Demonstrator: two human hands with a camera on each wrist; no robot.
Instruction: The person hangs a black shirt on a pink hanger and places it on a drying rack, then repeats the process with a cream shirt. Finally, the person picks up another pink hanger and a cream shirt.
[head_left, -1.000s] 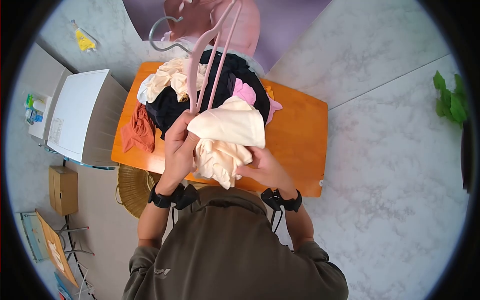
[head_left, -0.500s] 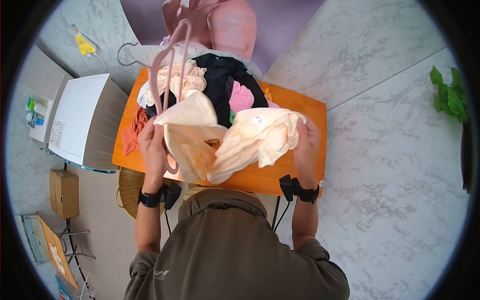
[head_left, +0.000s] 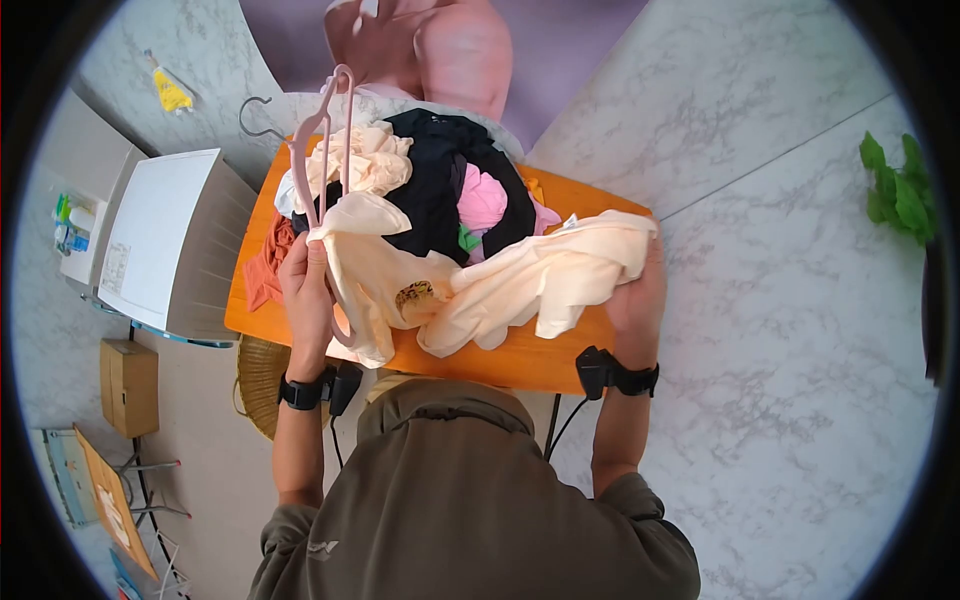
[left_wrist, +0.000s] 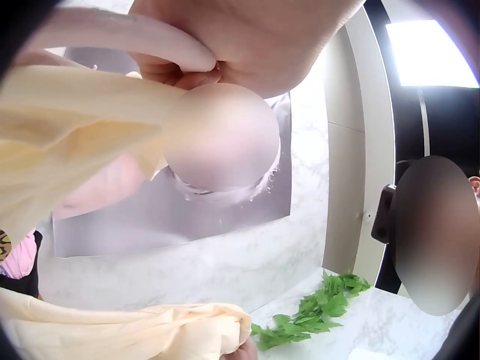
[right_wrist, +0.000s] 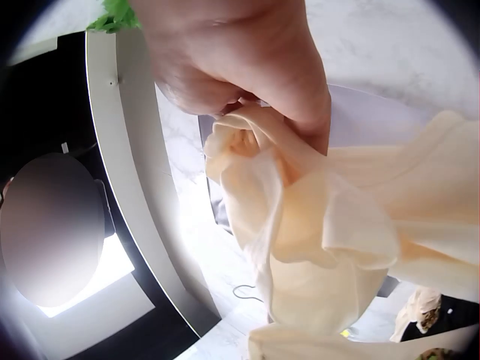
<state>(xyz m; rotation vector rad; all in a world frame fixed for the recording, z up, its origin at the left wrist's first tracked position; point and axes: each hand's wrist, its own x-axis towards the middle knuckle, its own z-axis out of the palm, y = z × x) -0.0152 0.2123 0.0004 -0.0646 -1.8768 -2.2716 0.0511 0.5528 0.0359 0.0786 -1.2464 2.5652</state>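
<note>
A cream garment (head_left: 545,275) with a brown-and-yellow printed patch is stretched sideways over the front of the wooden table. My left hand (head_left: 308,300) pinches its left edge together with a pink clothes hanger (head_left: 298,165), whose hook points up and left. The hanger's lower end passes inside the cloth; in the left wrist view its pink arm (left_wrist: 120,37) runs up to the palm. At the table's right side my right hand (head_left: 642,300) grips the garment's other end. Bunched folds of cream cloth (right_wrist: 307,217) hang below those fingers in the right wrist view.
A heap of clothes, with black (head_left: 430,190), cream (head_left: 370,155), pink (head_left: 482,198) and rust-orange (head_left: 266,265) pieces, covers the back and left of the table (head_left: 600,215). A wicker basket (head_left: 262,385) stands below the left edge, near a white-topped appliance (head_left: 160,230).
The bunched garment has been spread out, my right hand drawing its end far to the right. My left hand and the hanger have shifted left, and the hanger has come lower.
</note>
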